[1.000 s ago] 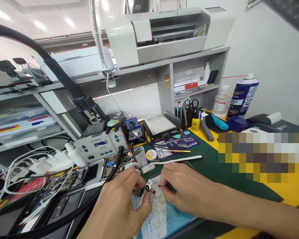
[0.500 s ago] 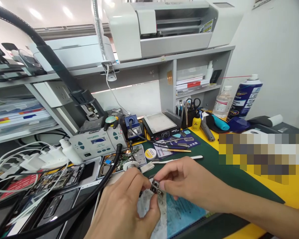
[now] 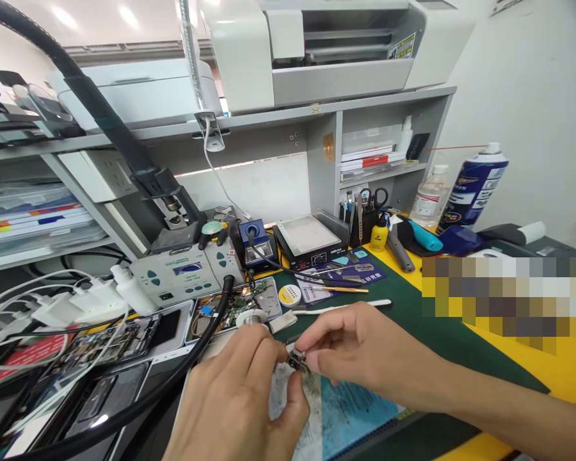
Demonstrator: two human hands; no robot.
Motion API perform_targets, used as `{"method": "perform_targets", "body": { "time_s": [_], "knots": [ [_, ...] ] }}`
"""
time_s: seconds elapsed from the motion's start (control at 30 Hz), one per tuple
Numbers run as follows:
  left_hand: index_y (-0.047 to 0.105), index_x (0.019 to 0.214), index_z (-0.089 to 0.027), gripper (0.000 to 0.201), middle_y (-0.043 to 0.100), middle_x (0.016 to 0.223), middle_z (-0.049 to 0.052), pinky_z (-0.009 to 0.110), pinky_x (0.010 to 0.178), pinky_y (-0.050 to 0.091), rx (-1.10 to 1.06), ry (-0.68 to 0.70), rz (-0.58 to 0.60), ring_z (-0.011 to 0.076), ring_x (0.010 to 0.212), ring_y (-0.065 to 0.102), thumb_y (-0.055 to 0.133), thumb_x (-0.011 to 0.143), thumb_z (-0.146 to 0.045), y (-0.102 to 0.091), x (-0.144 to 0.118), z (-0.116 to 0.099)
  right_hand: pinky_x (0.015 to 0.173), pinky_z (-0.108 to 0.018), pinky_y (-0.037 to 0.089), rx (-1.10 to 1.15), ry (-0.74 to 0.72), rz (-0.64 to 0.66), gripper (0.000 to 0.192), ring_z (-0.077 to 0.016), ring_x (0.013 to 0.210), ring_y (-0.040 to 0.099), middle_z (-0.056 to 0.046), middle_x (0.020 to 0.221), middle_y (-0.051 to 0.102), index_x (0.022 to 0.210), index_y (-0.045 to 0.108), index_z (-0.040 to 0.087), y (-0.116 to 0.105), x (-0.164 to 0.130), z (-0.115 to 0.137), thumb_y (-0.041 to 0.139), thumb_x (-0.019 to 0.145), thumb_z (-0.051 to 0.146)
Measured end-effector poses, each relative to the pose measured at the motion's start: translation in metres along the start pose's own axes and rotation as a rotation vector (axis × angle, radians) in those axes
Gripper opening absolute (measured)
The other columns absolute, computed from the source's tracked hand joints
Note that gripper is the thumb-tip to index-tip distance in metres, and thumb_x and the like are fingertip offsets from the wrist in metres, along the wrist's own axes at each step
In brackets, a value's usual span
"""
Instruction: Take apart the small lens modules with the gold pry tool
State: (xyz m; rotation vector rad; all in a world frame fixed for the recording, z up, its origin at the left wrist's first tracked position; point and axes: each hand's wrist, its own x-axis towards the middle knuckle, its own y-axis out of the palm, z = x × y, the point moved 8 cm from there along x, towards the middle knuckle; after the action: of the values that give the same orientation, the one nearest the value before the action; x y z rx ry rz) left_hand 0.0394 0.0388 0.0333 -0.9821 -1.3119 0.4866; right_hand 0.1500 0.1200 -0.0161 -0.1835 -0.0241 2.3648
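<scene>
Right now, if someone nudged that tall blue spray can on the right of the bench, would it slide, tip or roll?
The blue spray can stands upright, tall and narrow, so a push near the top would likely tip it rather than slide it. Once down, its round body would probably roll on the yellow bench top. The clear bottle close beside it might get knocked too.
</scene>
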Motion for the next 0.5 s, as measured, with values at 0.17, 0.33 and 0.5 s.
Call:
{"method": "perform_targets", "body": {
  "time_s": [0.17, 0.33, 0.5],
  "knots": [
    [0.057, 0.078, -0.023, 0.009, 0.058, 0.072, 0.002, 0.027, 0.041, 0.038, -0.006, 0.055, -0.067, 0.0193, 0.061, 0.064, 0.056, 0.086, -0.018, -0.004, -0.003, -0.004, 0.064, -0.022, 0.046, 0.029, -0.024, 0.029, 0.017, -0.0116, 0.068, 0.057, -0.002, 0.078, 0.069, 0.096, 0.077, 0.016, 0.004, -0.001, 0.000, 0.073, 0.081, 0.024],
    [0.056, 0.082, -0.024, 0.007, 0.059, 0.077, 0.001, 0.031, 0.046, 0.040, 0.008, 0.041, -0.020, 0.0206, 0.065, 0.066, 0.056, 0.086, -0.018, 0.001, -0.002, -0.003, 0.069, -0.025, 0.047, -0.028, -0.039, 0.025, 0.019, -0.0155, 0.077, 0.061, -0.005, 0.086, 0.072, 0.097, 0.077, 0.015, 0.009, -0.005, 0.000, 0.071, 0.081, 0.023],
    [0.055, 0.083, -0.025, 0.007, 0.058, 0.079, 0.000, 0.033, 0.050, 0.040, -0.012, 0.016, 0.010, 0.0213, 0.066, 0.065, 0.057, 0.086, -0.019, 0.005, -0.005, 0.001, 0.066, -0.023, 0.048, -0.222, -0.130, -0.042, 0.017, -0.0147, 0.076, 0.063, -0.003, 0.088, 0.072, 0.092, 0.078, 0.017, 0.009, -0.008, 0.010, 0.065, 0.080, 0.016]
  ]
}}
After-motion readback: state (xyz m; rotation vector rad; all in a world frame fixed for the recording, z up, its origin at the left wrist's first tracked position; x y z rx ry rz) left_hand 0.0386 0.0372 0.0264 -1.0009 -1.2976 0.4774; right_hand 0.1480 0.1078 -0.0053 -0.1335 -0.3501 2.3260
